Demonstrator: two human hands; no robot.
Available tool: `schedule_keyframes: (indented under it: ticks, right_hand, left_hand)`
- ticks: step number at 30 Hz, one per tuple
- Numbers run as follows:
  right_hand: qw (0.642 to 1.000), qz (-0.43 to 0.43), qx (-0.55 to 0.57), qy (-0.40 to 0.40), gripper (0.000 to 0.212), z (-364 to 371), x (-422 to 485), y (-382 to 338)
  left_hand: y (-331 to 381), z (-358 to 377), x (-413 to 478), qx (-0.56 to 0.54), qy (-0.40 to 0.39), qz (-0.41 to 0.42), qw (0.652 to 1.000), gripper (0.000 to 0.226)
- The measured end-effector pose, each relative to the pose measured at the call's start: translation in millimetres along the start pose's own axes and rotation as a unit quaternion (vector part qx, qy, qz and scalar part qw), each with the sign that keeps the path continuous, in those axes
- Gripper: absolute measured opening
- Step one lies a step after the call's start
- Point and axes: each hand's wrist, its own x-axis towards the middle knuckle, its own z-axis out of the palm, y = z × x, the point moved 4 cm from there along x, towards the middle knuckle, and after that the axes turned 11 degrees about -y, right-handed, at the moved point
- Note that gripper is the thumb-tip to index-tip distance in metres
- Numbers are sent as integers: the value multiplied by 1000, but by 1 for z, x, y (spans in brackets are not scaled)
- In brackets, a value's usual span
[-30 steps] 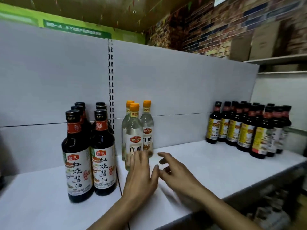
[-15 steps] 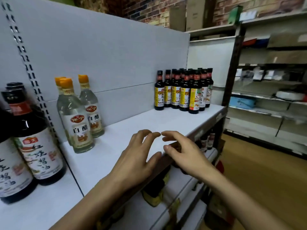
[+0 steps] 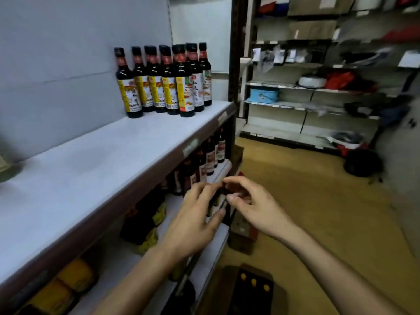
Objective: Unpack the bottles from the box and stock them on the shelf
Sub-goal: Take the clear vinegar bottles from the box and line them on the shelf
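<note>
Both hands are empty here: the left hand (image 3: 195,221) and right hand (image 3: 252,208) hover close together, fingers loosely bent, gripping nothing. The box (image 3: 278,294) of orange-capped bottles (image 3: 253,281) sits on the floor right below them, so a reach down looks next. There's free shelf (image 3: 102,160) space up-left of them.

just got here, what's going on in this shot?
A person is stocking a store shelf. The left hand and right hand hover in front of the lower shelves, fingers loosely curled, apparently holding nothing. An open box with orange-capped bottles sits on the floor below, not yet unpacked. The top shelf carries a cluster of dark bottles at its far end.
</note>
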Motion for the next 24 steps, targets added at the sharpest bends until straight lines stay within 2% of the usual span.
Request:
schedule_keyframes:
  ticks: [12,19,24]
  right_hand:
    - [992,111,34,-56,34,-41,-46,156]
    - [979,173,62,-87,34,-32,-63,232]
    - [963,237,94,-87,30,-9,-78,290]
  left_hand:
    - [31,156,47,-93,-130,-72,985,52]
    - [7,220,45,-104,-194,-160,962,50]
    - [-24,270,52,-151,-221,-173,948,48]
